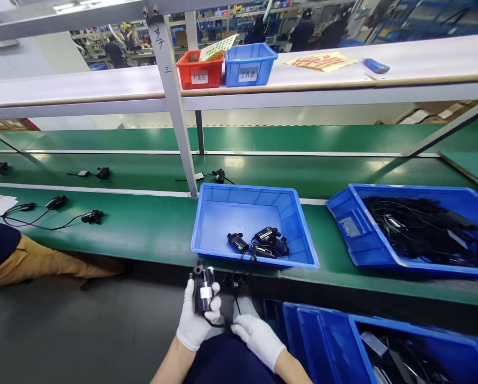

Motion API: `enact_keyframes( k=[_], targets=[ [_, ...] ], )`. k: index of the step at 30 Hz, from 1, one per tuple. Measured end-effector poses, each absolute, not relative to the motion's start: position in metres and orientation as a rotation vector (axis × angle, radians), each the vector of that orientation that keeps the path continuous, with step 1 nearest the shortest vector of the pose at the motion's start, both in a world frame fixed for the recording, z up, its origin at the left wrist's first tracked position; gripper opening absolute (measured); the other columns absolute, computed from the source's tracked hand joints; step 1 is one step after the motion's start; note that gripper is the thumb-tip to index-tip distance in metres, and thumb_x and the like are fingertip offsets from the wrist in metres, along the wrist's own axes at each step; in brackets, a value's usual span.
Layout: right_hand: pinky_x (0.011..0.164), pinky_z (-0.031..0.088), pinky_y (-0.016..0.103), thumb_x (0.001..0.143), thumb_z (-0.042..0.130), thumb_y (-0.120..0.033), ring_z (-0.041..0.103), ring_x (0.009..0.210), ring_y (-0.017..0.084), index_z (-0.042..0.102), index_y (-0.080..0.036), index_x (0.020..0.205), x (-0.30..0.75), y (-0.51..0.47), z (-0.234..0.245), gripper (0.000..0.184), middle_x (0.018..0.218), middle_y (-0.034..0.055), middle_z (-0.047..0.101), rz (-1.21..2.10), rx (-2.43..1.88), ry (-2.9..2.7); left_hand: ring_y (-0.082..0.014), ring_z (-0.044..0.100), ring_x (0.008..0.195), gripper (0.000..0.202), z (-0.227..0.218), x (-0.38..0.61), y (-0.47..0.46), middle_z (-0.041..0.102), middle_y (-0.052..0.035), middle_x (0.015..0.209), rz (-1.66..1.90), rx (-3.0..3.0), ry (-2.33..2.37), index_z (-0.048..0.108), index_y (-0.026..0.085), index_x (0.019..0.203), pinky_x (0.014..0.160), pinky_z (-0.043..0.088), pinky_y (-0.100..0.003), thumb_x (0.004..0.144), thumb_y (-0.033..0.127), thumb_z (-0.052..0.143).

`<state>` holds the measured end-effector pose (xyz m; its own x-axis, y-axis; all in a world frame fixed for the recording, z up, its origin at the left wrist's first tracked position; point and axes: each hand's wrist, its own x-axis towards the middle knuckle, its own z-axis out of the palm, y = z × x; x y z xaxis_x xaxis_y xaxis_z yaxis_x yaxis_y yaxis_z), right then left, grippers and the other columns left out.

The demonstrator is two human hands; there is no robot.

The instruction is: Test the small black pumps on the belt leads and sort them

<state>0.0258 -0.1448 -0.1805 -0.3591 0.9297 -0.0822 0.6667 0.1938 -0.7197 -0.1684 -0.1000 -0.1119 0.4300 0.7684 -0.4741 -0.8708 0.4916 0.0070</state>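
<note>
I see left hand [194,320] curled around pump [203,291], bin [233,212] just beyond; right hand [259,337] at cord [215,324], whether pinching I can't tell. Pump probably rigid, modest weight, slick to grip; I'd hold barrel [205,304], spare cord from strain.

The green bench [143,234] bears two blue bins [239,213] and several black corded devices [92,216].

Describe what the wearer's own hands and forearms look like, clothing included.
The left hand and right hand both wear plain white gloves that end around the wrists, with no markings I can make out. Both forearms are bare where visible, with no sleeves showing. Dark navy clothing shows between them.
</note>
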Motion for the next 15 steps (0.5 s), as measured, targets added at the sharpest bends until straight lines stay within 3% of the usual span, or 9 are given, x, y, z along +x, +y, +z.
enact_keyframes(
  k=[3,6,8,10,12,15],
  targets=[
    [0.062,0.050,0.025,0.107,0.038,-0.029,0.071,0.065,0.019,0.078,-0.018,0.084,0.040,-0.154,-0.163,0.047,0.072,0.0089,0.075,0.710,-1.523,-2.100,-0.0076,0.058,0.060,0.055,-0.111,-0.188,-0.113,0.073,-0.0054,0.094,1.186,-0.277,0.478,0.067,0.020,0.124,0.046,0.045,-0.013,0.078,0.040,0.090],
    [0.066,0.047,0.027,0.105,0.046,-0.031,0.069,0.064,0.018,0.077,-0.020,0.079,0.053,-0.172,-0.126,0.042,0.069,0.0066,0.072,0.605,-1.432,-2.131,-0.0139,0.068,0.074,0.037,-0.098,-0.187,-0.113,0.074,-0.0082,0.102,1.275,-0.386,0.540,0.066,0.020,0.121,0.059,0.057,-0.020,0.090,0.039,0.077],
    [0.061,0.045,0.026,0.104,0.050,-0.034,0.065,0.056,0.016,0.070,-0.020,0.066,0.060,-0.179,-0.101,0.044,0.059,0.0032,0.066,0.618,-1.380,-2.152,-0.0182,0.072,0.082,0.032,-0.084,-0.172,-0.108,0.074,-0.0107,0.104,1.255,-0.487,0.588,0.065,0.017,0.119,0.067,0.062,-0.027,0.102,0.043,0.058],
    [0.055,0.044,0.023,0.106,0.043,-0.029,0.062,0.049,0.014,0.065,-0.021,0.065,0.068,-0.178,-0.080,0.047,0.056,0.0008,0.063,0.669,-1.384,-2.146,-0.0196,0.073,0.082,0.040,-0.070,-0.150,-0.102,0.073,-0.0123,0.101,1.206,-0.582,0.600,0.063,0.013,0.117,0.070,0.064,-0.031,0.108,0.047,0.044],
    [0.051,0.045,0.018,0.107,0.039,-0.022,0.062,0.047,0.011,0.063,-0.021,0.069,0.079,-0.171,-0.063,0.045,0.057,-0.0019,0.064,0.742,-1.415,-2.135,-0.0195,0.073,0.080,0.044,-0.057,-0.124,-0.096,0.072,-0.0122,0.097,1.166,-0.675,0.586,0.063,0.011,0.114,0.068,0.065,-0.030,0.108,0.050,0.043],
    [0.053,0.049,0.015,0.104,0.048,-0.022,0.066,0.052,0.010,0.063,-0.024,0.073,0.100,-0.164,-0.045,0.035,0.062,-0.0051,0.068,0.948,-1.539,-2.080,-0.0177,0.072,0.078,0.042,-0.040,-0.089,-0.089,0.070,-0.0108,0.092,1.135,-0.792,0.589,0.062,0.011,0.110,0.066,0.065,-0.028,0.106,0.051,0.050]
  ],
)
